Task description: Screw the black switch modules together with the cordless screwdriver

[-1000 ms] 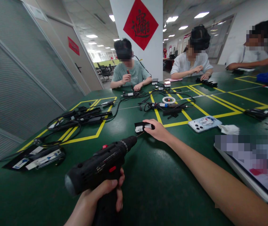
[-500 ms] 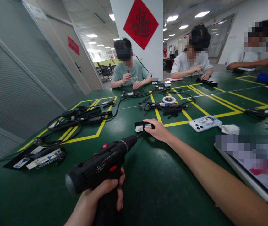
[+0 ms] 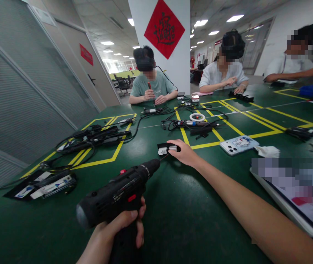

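My left hand (image 3: 126,223) is wrapped round the handle of a black cordless drill (image 3: 115,192) with red buttons. The drill points away and to the right, and its thin bit reaches a small black piece (image 3: 162,146) with a white, label-like face. That piece lies on the green table (image 3: 156,205). From the right, my right hand (image 3: 184,151) pinches its right end between thumb and fingers. The bit's tip is at the near edge of the piece; whether it touches a screw or hole is too small to tell.
Black cables and tools (image 3: 98,135) lie at the left, near black parts with white labels (image 3: 48,185). Ahead are a white tape ring (image 3: 197,117) and wired tools (image 3: 189,124). A phone (image 3: 239,144), tissue (image 3: 268,150) and tablet-like slab (image 3: 291,194) lie right. Several people sit opposite.
Both my hands, the drill and the small black piece stay almost in place. Across the table, a person's hand with a brown-handled tool has shifted slightly.
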{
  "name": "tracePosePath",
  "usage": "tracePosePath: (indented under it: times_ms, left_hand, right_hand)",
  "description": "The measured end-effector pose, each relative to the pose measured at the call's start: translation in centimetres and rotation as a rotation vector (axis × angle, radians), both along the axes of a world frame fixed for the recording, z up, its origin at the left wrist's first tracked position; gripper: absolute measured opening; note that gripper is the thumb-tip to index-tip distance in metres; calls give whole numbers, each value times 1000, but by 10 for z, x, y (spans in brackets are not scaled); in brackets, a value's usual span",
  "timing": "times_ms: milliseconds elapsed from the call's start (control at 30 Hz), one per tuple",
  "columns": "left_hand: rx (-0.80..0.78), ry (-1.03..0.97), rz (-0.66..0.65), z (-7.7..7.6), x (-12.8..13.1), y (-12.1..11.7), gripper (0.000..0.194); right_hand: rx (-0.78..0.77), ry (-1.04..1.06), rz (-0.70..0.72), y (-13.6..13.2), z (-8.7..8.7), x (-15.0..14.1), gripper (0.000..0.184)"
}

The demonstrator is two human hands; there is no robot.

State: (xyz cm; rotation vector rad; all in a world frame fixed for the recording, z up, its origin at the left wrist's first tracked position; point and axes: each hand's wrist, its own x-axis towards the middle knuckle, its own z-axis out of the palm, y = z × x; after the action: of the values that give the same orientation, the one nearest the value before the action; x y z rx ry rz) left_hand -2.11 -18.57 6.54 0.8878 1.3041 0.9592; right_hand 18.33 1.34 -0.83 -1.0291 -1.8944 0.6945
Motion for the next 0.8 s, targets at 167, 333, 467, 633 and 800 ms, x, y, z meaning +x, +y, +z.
tracePosePath:
  times_ms: [167, 333, 467, 633, 800]
  left_hand:
    - [-12, 3, 8, 0, 1, 0, 29]
    - [23, -10, -13, 2, 1, 0, 25]
    - [-4, -2, -3, 1, 0, 0, 27]
    - [-1, -6, 10, 0, 0, 0, 28]
    - [-15, -20, 16, -2, 1, 0, 29]
  right_hand:
    - [0, 0, -5, 0, -1, 0, 41]
    - [5, 1, -9, 1, -2, 0, 41]
    - [2, 2, -11, 1, -2, 0, 41]
    - [7, 2, -15, 2, -2, 0, 40]
    - [5, 9, -13, 2, -4, -1, 41]
